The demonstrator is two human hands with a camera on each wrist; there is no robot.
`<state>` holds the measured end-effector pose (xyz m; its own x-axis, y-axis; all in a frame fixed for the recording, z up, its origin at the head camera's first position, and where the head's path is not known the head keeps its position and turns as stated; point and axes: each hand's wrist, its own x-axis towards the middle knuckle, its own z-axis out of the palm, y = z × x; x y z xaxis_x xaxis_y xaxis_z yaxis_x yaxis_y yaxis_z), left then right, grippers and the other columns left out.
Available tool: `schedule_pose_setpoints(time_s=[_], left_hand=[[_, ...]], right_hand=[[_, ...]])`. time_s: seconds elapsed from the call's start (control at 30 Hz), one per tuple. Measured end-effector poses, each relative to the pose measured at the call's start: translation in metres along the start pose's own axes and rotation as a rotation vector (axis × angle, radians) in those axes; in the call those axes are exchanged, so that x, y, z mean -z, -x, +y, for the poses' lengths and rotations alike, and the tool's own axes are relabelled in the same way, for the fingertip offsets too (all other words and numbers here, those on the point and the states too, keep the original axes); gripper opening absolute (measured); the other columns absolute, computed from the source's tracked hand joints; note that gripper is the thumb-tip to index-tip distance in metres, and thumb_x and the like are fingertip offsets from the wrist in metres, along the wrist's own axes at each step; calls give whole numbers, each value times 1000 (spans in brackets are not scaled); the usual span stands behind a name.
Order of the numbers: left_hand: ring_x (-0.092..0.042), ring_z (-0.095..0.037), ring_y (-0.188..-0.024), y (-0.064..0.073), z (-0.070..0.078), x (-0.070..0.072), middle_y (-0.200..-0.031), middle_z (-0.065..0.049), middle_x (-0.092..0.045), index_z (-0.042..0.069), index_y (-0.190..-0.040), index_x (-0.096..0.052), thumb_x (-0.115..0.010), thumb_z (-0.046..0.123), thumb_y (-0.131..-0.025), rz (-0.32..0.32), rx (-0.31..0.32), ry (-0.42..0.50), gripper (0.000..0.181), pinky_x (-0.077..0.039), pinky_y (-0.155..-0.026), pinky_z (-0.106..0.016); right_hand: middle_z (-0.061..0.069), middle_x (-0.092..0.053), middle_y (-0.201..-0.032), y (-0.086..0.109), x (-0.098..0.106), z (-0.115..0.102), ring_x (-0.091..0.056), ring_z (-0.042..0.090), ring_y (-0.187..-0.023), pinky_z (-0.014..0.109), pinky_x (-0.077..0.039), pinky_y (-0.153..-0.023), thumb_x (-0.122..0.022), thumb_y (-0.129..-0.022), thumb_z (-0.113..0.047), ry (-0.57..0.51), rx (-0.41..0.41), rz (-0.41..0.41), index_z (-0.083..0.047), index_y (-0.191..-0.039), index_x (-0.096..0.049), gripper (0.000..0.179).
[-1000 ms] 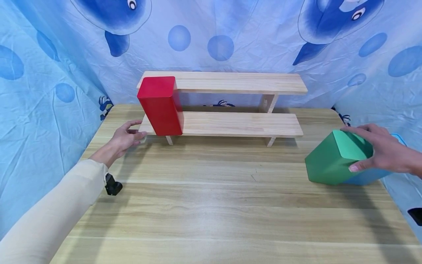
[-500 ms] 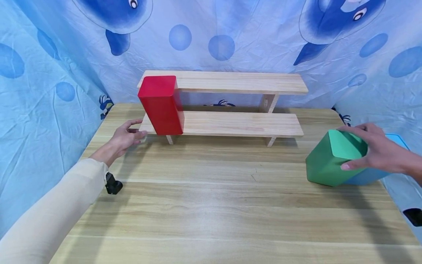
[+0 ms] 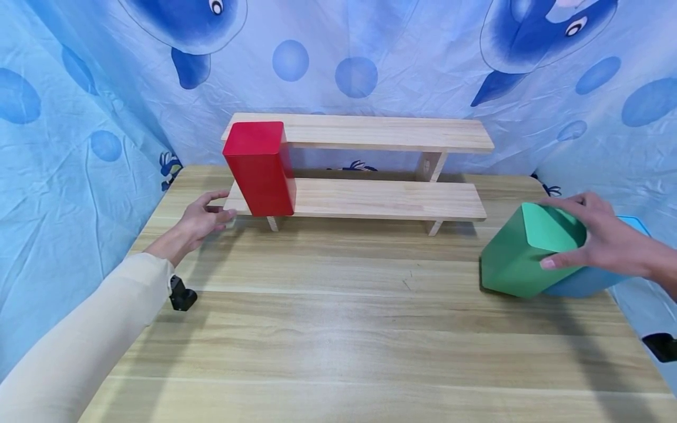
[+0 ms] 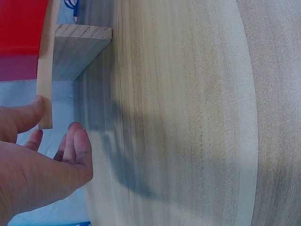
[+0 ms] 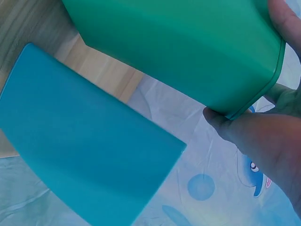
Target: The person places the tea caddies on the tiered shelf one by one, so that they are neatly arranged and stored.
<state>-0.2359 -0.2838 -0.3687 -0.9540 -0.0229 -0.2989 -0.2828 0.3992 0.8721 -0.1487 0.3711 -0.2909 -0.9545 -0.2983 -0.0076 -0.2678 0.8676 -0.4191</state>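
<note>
Green box (image 3: 520, 258) extends below the right grip (image 3: 608, 242), held by its top end.

Curtained recording booth, seen from my place at the bench (image 3: 328, 305); whether a home or a lab lies beyond cannot be told. Creased blue fabric (image 3: 325, 35) encloses the far side and both flanks of the bench, and its printed bubbles (image 3: 290, 60) and large cartoon sea animals (image 3: 185, 29) lend a nursery-like look. The bench top before me is pale and wood-grained, with a two-tier shelf (image 3: 365, 200) of light timber near its far edge. The black device (image 3: 182, 295) at my left cuff marks the recording set-up.
</note>
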Motion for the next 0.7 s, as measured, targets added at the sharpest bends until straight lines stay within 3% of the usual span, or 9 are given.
schedule_pose_setpoints(time_s=[0.33,0.7], left_hand=[[-52,-27,-113,-1,-1,0,-128,-16,-39,16,-154,-19,-62,25,-95,4,3,-9,73,-41,-104,-47],[-53,-25,-110,-1,-1,0,-124,-13,-40,16,-154,-19,-62,23,-95,3,0,1,73,-41,-104,-47]], right_hand=[[28,-28,-120,2,-2,-10,-25,42,-104,47,-29,-69,-91,-62,-21,36,17,24,-3,-147,-34,104],[29,-29,-121,-4,1,-29,-27,43,-102,43,-30,-65,-90,-64,-21,37,31,12,0,-146,-35,101]])
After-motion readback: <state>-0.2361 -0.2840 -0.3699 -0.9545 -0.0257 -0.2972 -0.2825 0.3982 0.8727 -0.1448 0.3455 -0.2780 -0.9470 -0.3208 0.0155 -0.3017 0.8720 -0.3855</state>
